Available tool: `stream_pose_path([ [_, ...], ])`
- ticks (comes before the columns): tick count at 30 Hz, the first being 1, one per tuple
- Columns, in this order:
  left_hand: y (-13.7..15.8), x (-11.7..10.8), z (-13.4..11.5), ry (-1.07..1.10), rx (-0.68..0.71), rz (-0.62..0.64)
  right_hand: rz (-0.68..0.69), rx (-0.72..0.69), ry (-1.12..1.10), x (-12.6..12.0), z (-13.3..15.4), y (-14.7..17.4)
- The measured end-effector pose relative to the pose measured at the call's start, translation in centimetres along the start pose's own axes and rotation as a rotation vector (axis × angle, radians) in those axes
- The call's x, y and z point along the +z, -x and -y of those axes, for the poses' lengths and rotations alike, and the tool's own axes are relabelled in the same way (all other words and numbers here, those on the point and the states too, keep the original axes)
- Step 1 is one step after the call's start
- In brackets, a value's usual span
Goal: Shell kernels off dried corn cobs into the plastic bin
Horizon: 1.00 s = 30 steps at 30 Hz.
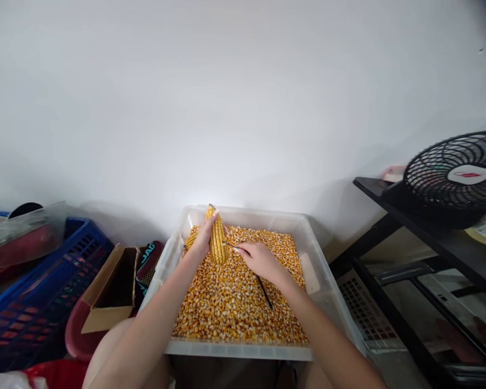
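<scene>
Bare forearms are closest to the lens, left one [157, 310] and right one [322, 329] both reaching forward over a big translucent plastic tub [243, 351], with a bent leg [107, 346] poking in at lower left. So, the tub's got a thick layer of loose corn kernels [235, 308], mostly yellow and orange with some paler ones mixed in.

Main thing here is the corn cob [217, 241]. It's over the back left part of the tub, nearly upright with its top leaning a bit left, rows of kernels facing the camera. Left hand [203, 237] has a good hold on it, wrapped around its left side with the thumb up near the top. Can't tell whether the bottom end touches the pile.

Right hand [259, 260] is pinching a thin dark tool [264, 292]: handle slanting down toward the lower right, slim tip right at the cob's right side. Too small to say if it's dug in between the kernels.

Around the tub: cardboard box [113, 281] with open flaps and a blue plastic basket [71, 248] off to the left, black fan [468, 174] sitting on a dark shelf [372, 187] to the right, plain white wall [243, 108] behind.
</scene>
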<state>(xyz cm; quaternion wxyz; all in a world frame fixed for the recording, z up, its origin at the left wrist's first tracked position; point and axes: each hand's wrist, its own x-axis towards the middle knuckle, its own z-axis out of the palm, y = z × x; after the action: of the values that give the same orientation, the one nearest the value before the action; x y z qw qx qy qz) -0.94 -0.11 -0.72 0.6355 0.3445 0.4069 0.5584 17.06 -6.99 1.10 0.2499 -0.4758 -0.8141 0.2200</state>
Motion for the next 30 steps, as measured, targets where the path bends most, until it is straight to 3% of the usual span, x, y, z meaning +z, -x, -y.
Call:
stream_pose_path([
  [4,-0.2,-0.3,0.9,-0.093,0.042,-0.021,0.101,0.137,0.300,0.6,-0.9,0.0],
  [8,-0.2,-0.5,1.6,-0.094,0.032,-0.038,0.044,0.402,0.507,0.0,-2.7,-0.4],
  [10,-0.1,-0.4,1.7,-0.029,-0.005,-0.010,-0.021,0.414,0.565,0.0,-3.5,-0.6],
  [12,0.1,0.0,1.9,0.018,-0.052,0.041,-0.046,0.390,0.532,0.6,-4.1,-0.8],
  [16,0.7,0.9,2.6,-0.024,-0.120,0.102,0.159,0.434,0.368,3.3,-5.2,-0.9],
  [20,1.0,1.2,2.8,-0.095,-0.132,0.124,0.182,0.469,0.333,5.2,-6.1,-1.1],
  [23,0.9,0.9,2.6,-0.096,-0.090,0.124,0.165,0.452,0.326,4.9,-6.4,-1.3],
  [25,0.8,0.6,2.5,-0.071,-0.091,0.100,0.077,0.446,0.378,4.2,-6.6,-1.4],
  [27,0.6,0.4,2.6,-0.048,-0.114,0.072,0.044,0.512,0.443,3.3,-7.0,-1.4],
  [30,0.3,0.2,2.7,-0.019,-0.121,0.070,0.209,0.669,0.458,2.4,-8.1,-1.0],
])
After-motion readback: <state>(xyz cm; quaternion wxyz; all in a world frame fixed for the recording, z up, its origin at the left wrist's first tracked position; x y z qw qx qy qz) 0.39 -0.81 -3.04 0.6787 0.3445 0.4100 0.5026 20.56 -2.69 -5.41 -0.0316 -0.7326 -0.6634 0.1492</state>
